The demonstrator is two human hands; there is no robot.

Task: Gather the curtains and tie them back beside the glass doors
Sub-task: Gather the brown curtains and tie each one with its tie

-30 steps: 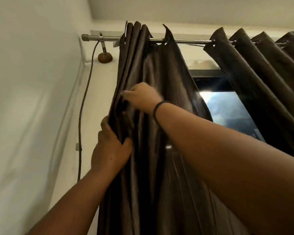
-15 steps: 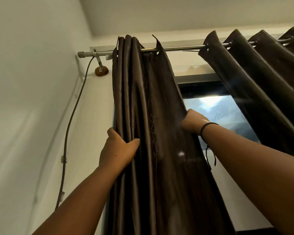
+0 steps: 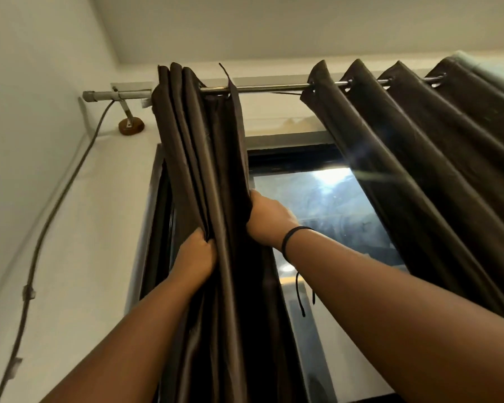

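A single view is given, taken from the person's head and tilted steeply upward along both forearms. The rod [image 3: 262,88] and ceiling are seen from below, with the wall corner at the left. The curtain [image 3: 216,199] is held close before the lens, at arm's length. The glass [image 3: 326,205] is seen behind it. Straight lines are bent by the wide angle.

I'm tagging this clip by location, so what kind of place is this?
Most likely a room in a home, by a glass door: dark grommet curtains hang from a metal curtain rod, with plain painted walls and a cable clipped along one.
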